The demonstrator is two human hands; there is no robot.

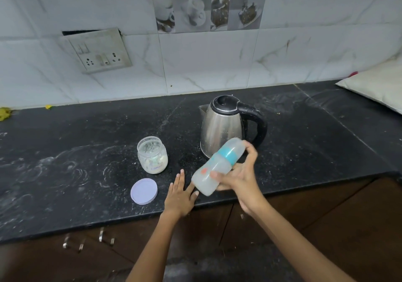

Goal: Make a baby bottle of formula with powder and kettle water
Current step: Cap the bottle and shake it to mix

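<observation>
Bottle (pixel 217 165) tilted in front of kettle (pixel 224 127), capped, cloudy liquid inside; blurred. Right hand (pixel 239 177) wraps its lower body, one fingertip up by the cap. Left hand (pixel 180 192) flat on desk (pixel 65 173), fingers straight, holding nothing, near-left of kettle. Open powder jar (pixel 152 155) left of kettle, lid (pixel 144 191) nearer.

Likely light, stiff plastic, possibly slick; best held mid-body, below the teal collar.

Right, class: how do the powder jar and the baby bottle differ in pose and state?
The powder jar stands upright on the counter; the baby bottle is tilted in the air, gripped by the right hand. The jar is open, its lid lying beside it; the bottle is capped. Both are see-through.
</observation>
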